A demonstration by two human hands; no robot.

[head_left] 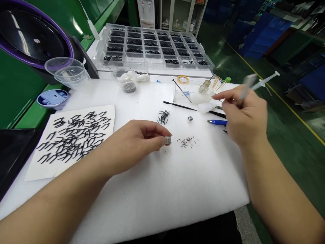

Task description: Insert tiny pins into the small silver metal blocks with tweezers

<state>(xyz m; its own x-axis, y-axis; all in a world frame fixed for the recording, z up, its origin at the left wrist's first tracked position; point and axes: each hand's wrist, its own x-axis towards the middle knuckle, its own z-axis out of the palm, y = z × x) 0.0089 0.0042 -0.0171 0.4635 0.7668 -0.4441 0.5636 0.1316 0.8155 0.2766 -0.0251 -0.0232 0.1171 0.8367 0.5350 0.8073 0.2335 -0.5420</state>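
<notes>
My left hand [137,144] is over the white work surface with thumb and fingertips pinched together. A speckled grey-green spot shows at the thumb tip; whether it is a nail or a small held piece I cannot tell. Just right of those fingertips lies a scatter of tiny metal bits [188,141], and behind them a small pile of black forked pieces [164,117]. My right hand [245,117], raised at the right, is closed around a slim grey metal tool [247,88], smeared by motion. Below its fingers lie a blue pen [218,122] and a small metal cube [190,118].
At left, a white sheet [63,113] carries rows of black forked pieces. A clear compartment box [152,62] stands at the back. Clear cups [72,76], a yellow tape ring [182,79], a glass bottle [203,88] and a syringe [265,80] are around the surface.
</notes>
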